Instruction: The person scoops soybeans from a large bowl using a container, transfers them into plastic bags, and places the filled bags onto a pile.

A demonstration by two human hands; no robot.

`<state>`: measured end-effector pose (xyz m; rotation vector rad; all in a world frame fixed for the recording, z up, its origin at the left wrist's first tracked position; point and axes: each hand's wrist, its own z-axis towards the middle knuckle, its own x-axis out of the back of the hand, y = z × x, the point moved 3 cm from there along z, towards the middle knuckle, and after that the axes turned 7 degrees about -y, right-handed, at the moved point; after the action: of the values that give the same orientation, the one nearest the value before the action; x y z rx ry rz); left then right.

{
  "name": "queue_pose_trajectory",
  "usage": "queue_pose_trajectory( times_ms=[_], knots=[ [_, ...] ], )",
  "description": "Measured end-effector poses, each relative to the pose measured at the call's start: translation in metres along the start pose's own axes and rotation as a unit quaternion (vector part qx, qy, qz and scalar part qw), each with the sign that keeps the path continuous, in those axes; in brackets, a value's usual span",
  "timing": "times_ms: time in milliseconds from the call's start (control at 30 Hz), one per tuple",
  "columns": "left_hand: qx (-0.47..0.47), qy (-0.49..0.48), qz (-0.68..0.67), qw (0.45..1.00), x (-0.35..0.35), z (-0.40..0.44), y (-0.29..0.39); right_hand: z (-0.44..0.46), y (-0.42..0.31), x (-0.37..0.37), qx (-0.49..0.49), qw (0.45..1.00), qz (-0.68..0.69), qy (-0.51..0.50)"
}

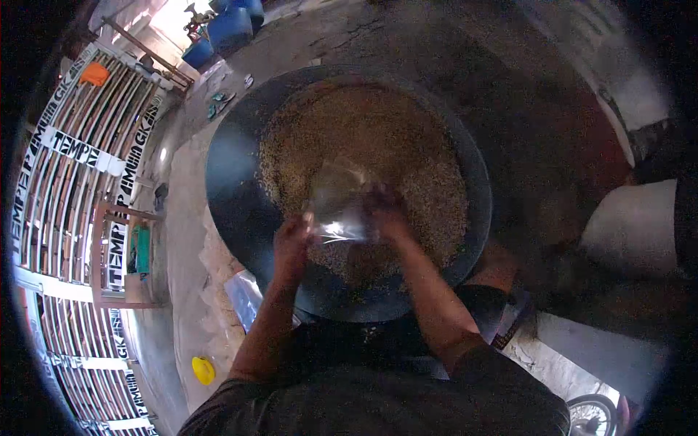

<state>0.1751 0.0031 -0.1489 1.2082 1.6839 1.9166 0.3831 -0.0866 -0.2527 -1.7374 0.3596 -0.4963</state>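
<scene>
As the left hand clamps its fingers on a clear bag over a basin of grains, the right hand touches the bag, fingers too blurred to tell.

I can see a clear, shiny plastic bag, a bit blurry, with bright white light on its near edge. It is over the middle of a big heap of small, light brown grains, spread loose and bumpy. They sit in a wide, round, dark blue-grey basin, with its wall showing most on the left.
</scene>
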Motion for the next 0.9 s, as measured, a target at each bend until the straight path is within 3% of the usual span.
queue_pose_trajectory(
  times_ms=[67,167,233,333,367,433,467,500,533,567,633,700,800,833,900],
  knots=[
    [0.069,0.001,-0.011,0.998,0.004,-0.016,-0.003,-0.001,0.005,0.020,0.099,0.993,-0.054,0.020],
    [-0.018,0.029,0.105,0.994,0.001,-0.024,-0.012,-0.011,-0.018,0.028,0.178,0.976,-0.045,-0.119],
    [-0.049,0.045,0.111,0.992,-0.011,-0.021,0.017,-0.052,-0.082,0.027,0.162,0.958,-0.065,-0.229],
    [0.008,-0.017,0.028,0.999,-0.028,-0.010,0.042,-0.045,-0.080,0.013,0.059,0.988,-0.060,-0.130],
    [0.144,0.010,-0.094,0.985,-0.039,-0.012,0.040,-0.035,-0.067,0.014,0.097,0.989,-0.079,-0.081],
    [0.126,-0.022,0.066,0.990,-0.041,-0.015,0.038,-0.023,-0.045,0.020,0.147,0.982,-0.122,0.013],
    [0.091,-0.042,0.101,0.990,-0.047,-0.026,0.002,-0.022,-0.035,0.024,0.160,0.975,-0.141,0.055],
    [0.054,-0.060,0.136,0.987,-0.052,-0.038,-0.034,-0.029,-0.037,0.033,0.074,0.975,-0.186,0.098],
    [0.017,-0.074,0.169,0.983,-0.057,-0.049,-0.068,-0.034,-0.042,0.041,0.050,0.975,-0.210,0.050],
    [0.021,-0.079,0.113,0.990,-0.061,-0.067,-0.099,-0.036,-0.049,0.052,0.026,0.972,-0.234,0.002],
    [-0.086,0.001,0.220,0.972,-0.058,-0.086,-0.038,-0.040,-0.053,0.046,0.029,0.940,-0.330,-0.088],
    [-0.102,0.069,0.213,0.969,-0.046,-0.078,0.009,-0.060,-0.049,0.018,0.077,0.867,-0.462,-0.167],
    [-0.013,0.005,0.156,0.988,-0.031,-0.074,-0.002,-0.098,-0.106,-0.016,0.054,0.920,-0.197,-0.335],
    [0.018,-0.041,0.125,0.991,-0.027,-0.070,-0.007,-0.094,-0.106,-0.020,0.045,0.922,-0.227,-0.311],
    [0.124,-0.001,0.084,0.989,-0.019,-0.069,0.001,-0.083,-0.104,-0.017,0.035,0.924,-0.286,-0.250]
  ],
)
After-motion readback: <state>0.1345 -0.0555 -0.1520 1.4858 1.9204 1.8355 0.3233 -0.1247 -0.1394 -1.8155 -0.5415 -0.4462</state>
